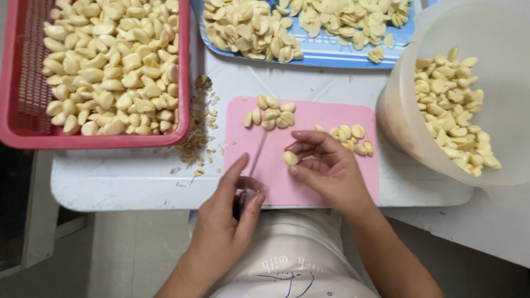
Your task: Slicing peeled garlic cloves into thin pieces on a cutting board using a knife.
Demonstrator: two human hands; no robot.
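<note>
Head camera looks straight down on a white desk (138,176) with a flat pink plastic cutting board (331,190) lying at its near edge. Above the board's middle, the right hand (326,165) pinches a single pale peeled garlic clove (291,158) between thumb and fingertips. The left hand (226,221) sits at the board's near left corner, closed around the dark handle of a thin-bladed knife (256,154); its blade runs up across the board, just left of the clove.

Two small heaps lie on the board: a cluster of peeled cloves (270,113) near the far edge, and a second little pile of cloves (353,138) just beyond the right hand's fingers. Dry garlic trimmings (196,140) are scattered on the desk beside the board's left side.

At the far left stands a red plastic basket (11,83) filled with whole peeled cloves. A blue rectangular tray (331,55) at the far edge carries halved pieces of garlic. To the right, a large translucent white plastic tub (397,121) holds more cloves and stands just beside the board's right edge.
</note>
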